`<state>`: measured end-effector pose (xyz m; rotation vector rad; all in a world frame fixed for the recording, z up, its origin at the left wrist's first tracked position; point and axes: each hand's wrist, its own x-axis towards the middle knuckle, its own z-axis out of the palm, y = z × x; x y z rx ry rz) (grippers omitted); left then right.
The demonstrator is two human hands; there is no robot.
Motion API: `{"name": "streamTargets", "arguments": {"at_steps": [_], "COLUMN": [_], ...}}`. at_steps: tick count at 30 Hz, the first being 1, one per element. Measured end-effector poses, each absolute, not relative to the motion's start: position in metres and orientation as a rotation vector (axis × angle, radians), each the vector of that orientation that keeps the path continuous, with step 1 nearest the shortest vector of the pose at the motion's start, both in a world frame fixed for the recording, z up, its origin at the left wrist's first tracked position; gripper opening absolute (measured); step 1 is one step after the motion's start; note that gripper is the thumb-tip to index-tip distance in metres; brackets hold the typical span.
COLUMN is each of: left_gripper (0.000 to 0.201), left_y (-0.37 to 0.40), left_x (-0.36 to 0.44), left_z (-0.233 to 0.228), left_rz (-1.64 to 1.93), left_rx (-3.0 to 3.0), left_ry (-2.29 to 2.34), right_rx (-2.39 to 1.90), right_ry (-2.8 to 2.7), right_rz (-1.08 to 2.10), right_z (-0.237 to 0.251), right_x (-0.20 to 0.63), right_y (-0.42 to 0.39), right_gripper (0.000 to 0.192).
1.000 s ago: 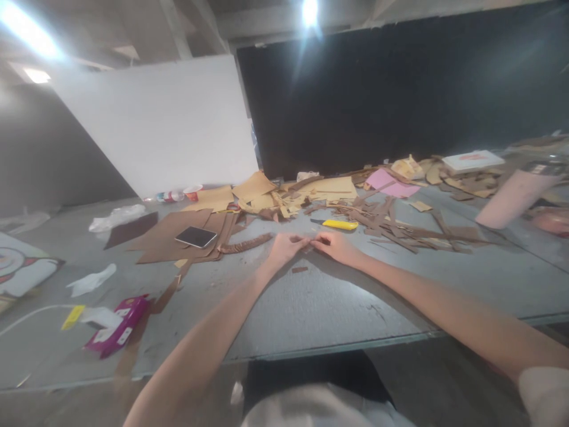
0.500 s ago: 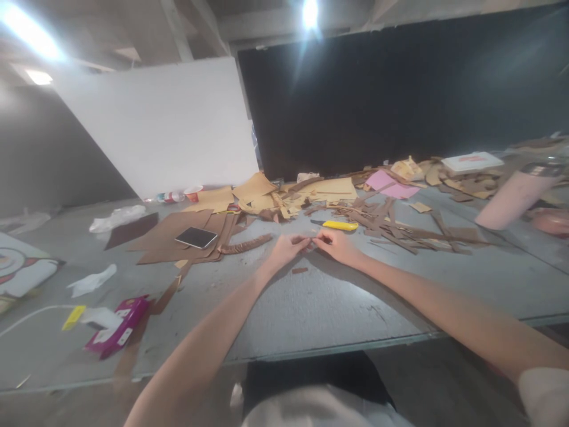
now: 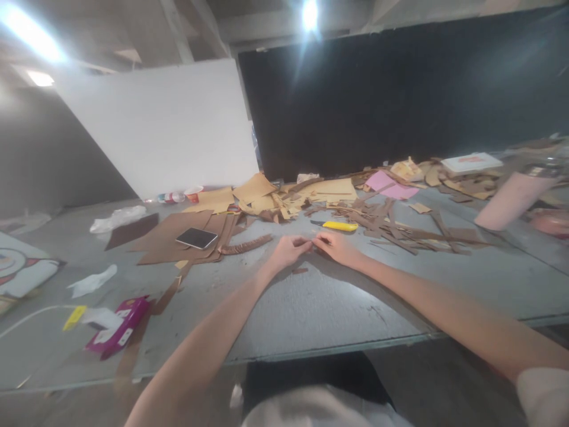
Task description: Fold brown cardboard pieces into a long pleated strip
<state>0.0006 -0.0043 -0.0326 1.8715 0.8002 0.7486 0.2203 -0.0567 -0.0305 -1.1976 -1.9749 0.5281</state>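
Two bare arms reach forward over a grey desk (image 3: 311, 308). The left hand (image 3: 288, 251) and right hand (image 3: 336, 247) meet near the middle, their fingers pinched on a small brown cardboard scrap (image 3: 310, 243) held between them just above the desk surface; the piece is too small to make out clearly. A tiny brown offcut (image 3: 299, 270) lies on the desk just below the hands. A yellow utility knife (image 3: 339, 225) rests just beyond the right hand. To the left, a phone (image 3: 196, 238) lies on brown cardboard sheets (image 3: 171, 234). Cardboard strips (image 3: 400, 228) lie scattered to the right, and a pink box (image 3: 119, 325) sits near the desk's front left edge.
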Motion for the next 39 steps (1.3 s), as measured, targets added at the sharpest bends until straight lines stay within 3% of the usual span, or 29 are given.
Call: {"name": "streamTargets", "arguments": {"at_steps": [27, 32, 37, 39], "left_gripper": [0.046, 0.049, 0.048, 0.049], "left_y": [-0.008, -0.010, -0.012, -0.010], "left_x": [0.002, 0.005, 0.006, 0.006], "left_z": [-0.032, -0.033, -0.030, -0.032], "left_rz": [0.732, 0.750, 0.860, 0.899], "left_rx": [1.972, 1.957, 1.860, 1.829], "left_ry": [0.834, 0.882, 0.934, 0.947], "right_rx": [-1.212, -1.211, -1.150, -1.048], "right_ry": [-1.957, -1.938, -1.815, -1.801], "right_rz": [0.477, 0.495, 0.412, 0.566], "right_z": [-0.033, -0.036, 0.005, 0.032], "right_x": [0.221, 0.221, 0.205, 0.191], "right_y": [-0.054, -0.056, -0.074, -0.101], "right_gripper": [0.048, 0.040, 0.026, 0.026]}}
